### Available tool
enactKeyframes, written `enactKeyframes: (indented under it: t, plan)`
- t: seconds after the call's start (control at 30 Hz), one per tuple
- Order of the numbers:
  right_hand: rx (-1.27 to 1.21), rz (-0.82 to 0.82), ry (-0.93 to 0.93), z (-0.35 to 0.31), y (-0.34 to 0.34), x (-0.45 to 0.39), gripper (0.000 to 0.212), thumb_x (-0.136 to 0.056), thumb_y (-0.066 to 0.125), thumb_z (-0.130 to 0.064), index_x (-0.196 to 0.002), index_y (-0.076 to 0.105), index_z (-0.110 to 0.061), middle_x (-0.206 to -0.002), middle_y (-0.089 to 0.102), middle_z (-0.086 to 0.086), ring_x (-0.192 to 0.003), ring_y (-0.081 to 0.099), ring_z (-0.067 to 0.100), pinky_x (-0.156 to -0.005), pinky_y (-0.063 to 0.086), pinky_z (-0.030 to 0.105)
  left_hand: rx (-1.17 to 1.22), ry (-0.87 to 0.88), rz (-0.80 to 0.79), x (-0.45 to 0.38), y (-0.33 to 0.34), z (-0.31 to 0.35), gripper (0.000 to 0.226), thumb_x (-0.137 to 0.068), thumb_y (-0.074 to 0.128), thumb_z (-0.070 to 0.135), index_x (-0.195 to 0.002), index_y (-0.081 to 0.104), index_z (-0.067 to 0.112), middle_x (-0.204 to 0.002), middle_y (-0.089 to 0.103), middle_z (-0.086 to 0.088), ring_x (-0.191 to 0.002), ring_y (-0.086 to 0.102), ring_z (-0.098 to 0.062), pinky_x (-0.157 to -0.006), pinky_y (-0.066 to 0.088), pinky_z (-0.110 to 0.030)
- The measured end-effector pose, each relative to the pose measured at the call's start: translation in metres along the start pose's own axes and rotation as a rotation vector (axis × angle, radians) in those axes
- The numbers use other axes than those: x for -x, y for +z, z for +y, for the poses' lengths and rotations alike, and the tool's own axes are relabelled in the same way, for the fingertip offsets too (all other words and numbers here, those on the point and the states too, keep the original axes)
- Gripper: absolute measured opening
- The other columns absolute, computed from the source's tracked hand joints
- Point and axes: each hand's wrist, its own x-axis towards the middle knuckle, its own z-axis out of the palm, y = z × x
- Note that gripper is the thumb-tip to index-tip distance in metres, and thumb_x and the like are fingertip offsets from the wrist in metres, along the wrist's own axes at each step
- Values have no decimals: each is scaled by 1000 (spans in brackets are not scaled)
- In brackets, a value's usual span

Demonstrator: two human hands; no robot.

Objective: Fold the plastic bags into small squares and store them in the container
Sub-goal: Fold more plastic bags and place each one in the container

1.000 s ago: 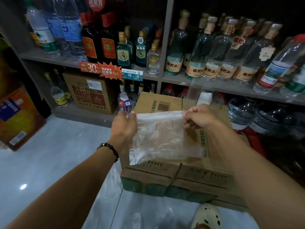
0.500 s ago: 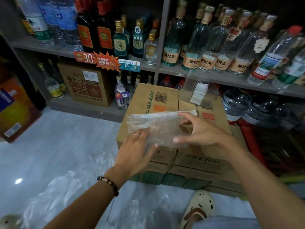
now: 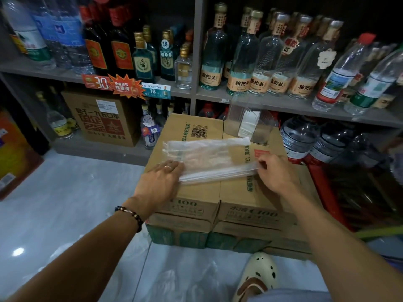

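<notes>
Where the top of the brown cardboard carton [image 3: 197, 129] offers a flat surface, a clear, thin plastic bag [image 3: 207, 155], folded into a long horizontal strip, is laid flat. Its left end is pressed down by the left hand [image 3: 160, 182], whose fingers are extended and nearly straight, a ring being visible on one. Its right near corner is pinched by the right hand [image 3: 275, 174], whose fingers are curled over the edge. Behind the bag, at the carton's far right corner, a transparent plastic container [image 3: 248, 124] holding white folded material is seen. Grey shelving [image 3: 283, 104] stocked with glass bottles is shown beyond. Loose clear bags [image 3: 183, 280] are seen on the pale floor below.
</notes>
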Motion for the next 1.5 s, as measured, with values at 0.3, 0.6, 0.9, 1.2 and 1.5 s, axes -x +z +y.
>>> enactKeyframes:
  t: [0.3, 0.6, 0.9, 1.2, 1.5]
  plan:
    - [30, -252, -146, -15, -14, 15, 80, -90, 65, -37, -155, 22, -23, -163, 17, 1, -149, 17, 23, -121, 15, 47, 77, 144, -101, 19, 18, 9, 81, -89, 17, 65, -156, 16, 19, -160, 10, 0, -148, 3, -16, -116, 0, -33]
    - [239, -513, -389, -22, 28, 32, 72, -91, -1, -68, -154, -13, -34, -159, -26, -3, -149, -21, 17, -118, -15, 43, -36, 272, -31, 26, 22, 0, 51, -98, 36, 29, -146, 41, 12, -150, 44, -10, -139, 39, -26, -112, 28, -43]
    - [61, -320, -507, -57, 12, 34, 64, -97, 48, -55, -151, 33, -24, -162, 20, 0, -147, 22, 21, -118, 19, 44, 105, 256, 186, 35, 10, -3, 20, -90, 62, 26, -100, 74, 14, -111, 71, -4, -94, 70, -25, -76, 60, -39]
    - [-19, -237, -578, -73, 7, 50, 9, -99, 52, -25, -96, 60, -22, -96, 58, -8, -90, 54, 11, -80, 44, 32, 419, -70, 141, 34, -7, 14, 51, -87, 47, 57, -117, 66, 21, -104, 73, 0, -85, 68, -19, -73, 55, -37]
    - [-94, -482, -443, -85, -17, 34, 14, -91, 56, -12, -81, 65, -18, -82, 65, -5, -77, 61, 13, -69, 50, 33, 43, 149, -226, 48, 1, -20, 89, -87, 53, 63, -156, 14, 23, -164, 6, 1, -150, -1, -17, -116, -13, -30]
